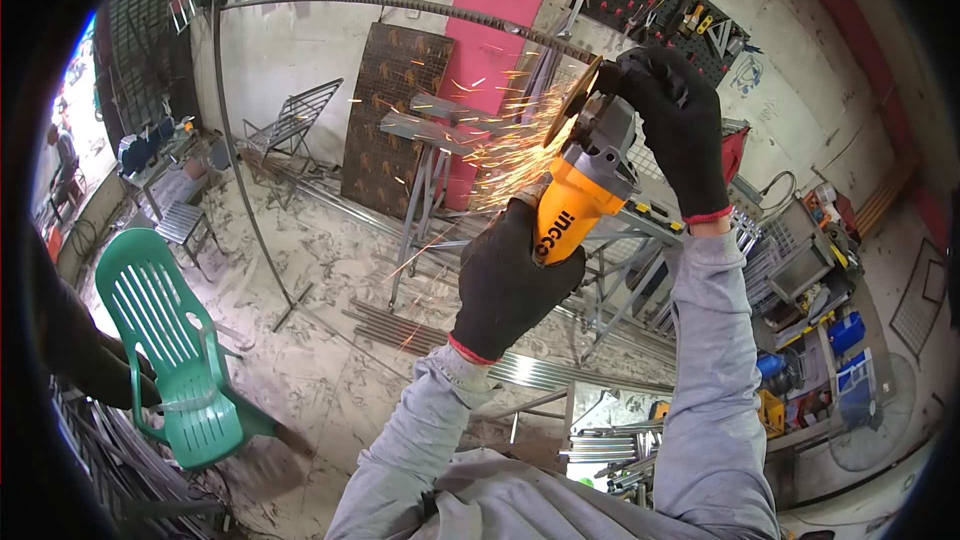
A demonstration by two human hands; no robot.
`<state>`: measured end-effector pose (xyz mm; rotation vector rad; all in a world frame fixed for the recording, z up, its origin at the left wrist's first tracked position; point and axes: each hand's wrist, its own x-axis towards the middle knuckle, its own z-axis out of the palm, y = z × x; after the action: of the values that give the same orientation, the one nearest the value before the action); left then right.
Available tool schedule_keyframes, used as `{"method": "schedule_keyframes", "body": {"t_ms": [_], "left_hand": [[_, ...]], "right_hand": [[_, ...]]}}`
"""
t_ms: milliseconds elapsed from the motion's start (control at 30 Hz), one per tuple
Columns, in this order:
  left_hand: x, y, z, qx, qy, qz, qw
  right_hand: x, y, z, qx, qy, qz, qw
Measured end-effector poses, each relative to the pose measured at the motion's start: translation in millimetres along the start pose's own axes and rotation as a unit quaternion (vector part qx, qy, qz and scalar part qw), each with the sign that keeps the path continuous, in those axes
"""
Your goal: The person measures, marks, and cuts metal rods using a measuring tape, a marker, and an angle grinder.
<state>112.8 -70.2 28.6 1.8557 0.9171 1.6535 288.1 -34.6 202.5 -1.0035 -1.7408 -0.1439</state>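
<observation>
The left hand (pixel 510 280) in a black glove was closed tight around the body of the orange and grey power grinder (pixel 585 175), and the right hand (pixel 680 130), gloved too, gripped its head. It looked like the cutting step: the spinning disc (pixel 572 100) bit the long bent steel rod (pixel 400 8), throwing sparks (pixel 490 155), so both hands needed to hold firm. Farther off stood a green plastic chair (pixel 175 350).

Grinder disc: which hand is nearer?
Right. The right hand grips the grinder head beside the disc; the left hand holds the yellow body's rear, farther back.
</observation>
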Motion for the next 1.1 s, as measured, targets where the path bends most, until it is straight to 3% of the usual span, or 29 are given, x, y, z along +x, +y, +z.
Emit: {"method": "schedule_keyframes", "body": {"t_ms": [767, 1100], "left_hand": [[1, 8, -3, -0.028, -0.005, -0.003, 1.0], [4, 18, -9, -0.034, -0.018, -0.007, 0.999]], "right_hand": [[-2, 0, -6, -0.009, -0.02, -0.004, 1.0], [-2, -7, -6, 0.055, -0.029, 0.0, 0.998]]}}
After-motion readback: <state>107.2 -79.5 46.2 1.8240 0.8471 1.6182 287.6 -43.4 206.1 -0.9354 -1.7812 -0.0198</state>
